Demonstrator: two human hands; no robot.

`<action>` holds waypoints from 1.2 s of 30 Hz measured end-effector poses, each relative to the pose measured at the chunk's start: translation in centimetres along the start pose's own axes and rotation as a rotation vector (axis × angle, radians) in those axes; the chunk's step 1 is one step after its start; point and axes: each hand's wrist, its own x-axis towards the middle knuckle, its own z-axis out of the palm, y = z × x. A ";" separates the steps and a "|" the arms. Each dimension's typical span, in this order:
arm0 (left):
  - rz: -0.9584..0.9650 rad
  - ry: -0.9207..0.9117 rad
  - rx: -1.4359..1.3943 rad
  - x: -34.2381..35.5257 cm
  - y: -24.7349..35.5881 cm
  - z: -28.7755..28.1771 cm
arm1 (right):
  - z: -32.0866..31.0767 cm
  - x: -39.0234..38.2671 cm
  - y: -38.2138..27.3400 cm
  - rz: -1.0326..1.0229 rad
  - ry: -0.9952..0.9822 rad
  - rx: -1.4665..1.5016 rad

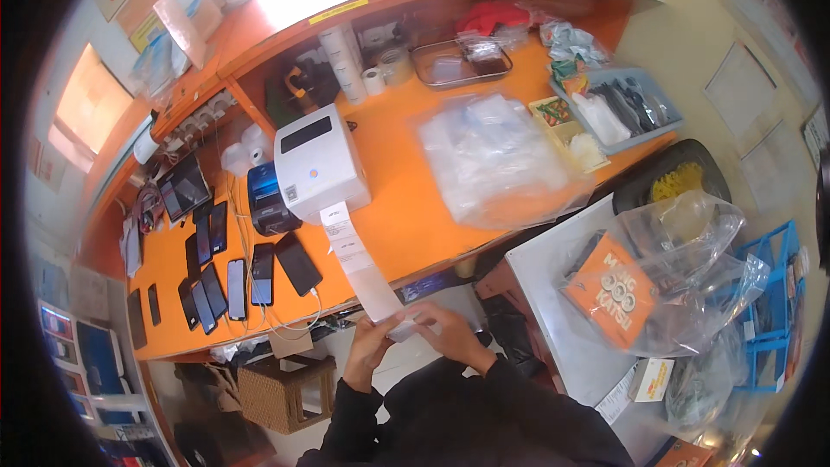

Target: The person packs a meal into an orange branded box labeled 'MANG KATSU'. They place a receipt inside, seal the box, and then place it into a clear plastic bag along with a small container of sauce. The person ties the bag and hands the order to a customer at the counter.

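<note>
A white label printer (pixel 337 171) stands on the orange counter, and a long strip of printed paper labels (pixel 361 270) hangs out of its front over the counter's edge. My left hand (pixel 370 348) is closed on the strip's lower end, thumb on top. My right hand (pixel 451 337) pinches the same end from the other side, its fingers bent. The strip's end is partly hidden between my fingers. Left of the white printer sits a smaller black and blue printer (pixel 270 199).
Several phones (pixel 236 288) and cables lie on the counter (pixel 399 244) at left. See-through plastic bags (pixel 497 160) are piled right of the printer, near a grey-blue cutlery tray (pixel 644 91). At right, a white table (pixel 553 272) bears a bagged orange box (pixel 610 290). A woven basket (pixel 281 393) stands below.
</note>
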 end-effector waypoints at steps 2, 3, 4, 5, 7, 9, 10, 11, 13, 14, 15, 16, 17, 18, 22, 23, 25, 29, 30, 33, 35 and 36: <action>-0.040 -0.073 0.001 0.6 0.1 -0.9 | -0.3 0.8 -0.1 -0.131 0.009 -0.099; -0.052 -0.069 0.032 0.9 0.2 -1.2 | -0.4 1.2 0.1 -0.195 -0.003 -0.181; -0.063 -0.066 0.064 1.1 0.3 -1.6 | -0.4 1.4 0.3 -0.257 -0.014 -0.265; -0.077 -0.067 0.097 1.4 0.4 -1.7 | -0.5 1.6 0.6 -0.296 -0.019 -0.290; -0.069 -0.045 0.221 1.6 0.9 -1.8 | -0.2 2.0 0.9 -0.370 -0.024 -0.345; -0.077 -0.058 0.260 2.5 1.0 -2.0 | -0.2 1.6 1.1 -0.343 0.022 -0.372; -0.089 -0.076 0.235 3.2 0.4 -3.1 | 0.0 1.2 1.2 -0.325 0.053 -0.388; -0.112 -0.110 0.220 3.9 -0.2 -3.6 | 0.2 0.9 1.9 -0.352 0.099 -0.401; 0.853 -0.405 1.217 2.3 1.1 -1.9 | -0.3 -0.1 3.5 -0.439 0.171 -0.538; 0.740 -0.377 1.172 1.5 1.1 -1.4 | 0.0 -0.5 4.1 -0.456 0.192 -0.451; 0.632 -0.364 1.130 1.2 1.2 -0.2 | 0.0 -1.0 4.4 -0.380 0.176 -0.439; 0.408 -0.247 0.891 0.8 0.8 0.1 | 1.7 -1.7 4.4 -0.114 0.112 -0.137; 0.271 -0.164 0.697 1.4 0.2 2.2 | 2.3 -2.0 4.3 -0.168 0.047 -0.372; 0.286 -0.146 0.648 2.0 -0.5 4.3 | 2.6 -2.6 3.7 -0.177 0.094 -0.461; 0.622 -0.145 0.603 2.7 -3.9 13.2 | -3.4 -8.1 -3.4 -0.360 0.569 -0.226; 0.740 -0.146 0.604 2.5 -5.0 15.3 | -6.6 -11.0 -6.8 -0.349 0.631 -0.243; 0.990 -0.152 0.573 1.4 -7.7 18.8 | -12.8 -19.6 -13.8 -0.334 0.742 -0.185; 1.367 -0.183 0.376 -4.9 -13.9 24.5 | -18.1 -40.9 -22.2 -0.406 1.110 -0.504; 1.400 -0.246 0.307 -7.7 -16.3 25.8 | -18.1 -46.9 -24.1 -0.255 1.202 -0.774; 1.222 -0.858 0.147 -20.2 -25.2 29.1 | -17.2 -60.7 -22.6 -0.296 1.594 -0.607; 0.861 -1.467 0.460 -31.0 -31.0 31.7 | -17.3 -69.2 -19.9 -0.139 1.710 -0.545; 0.922 -1.569 0.688 -34.7 -34.2 32.2 | -17.4 -73.2 -17.4 -0.048 1.740 -0.463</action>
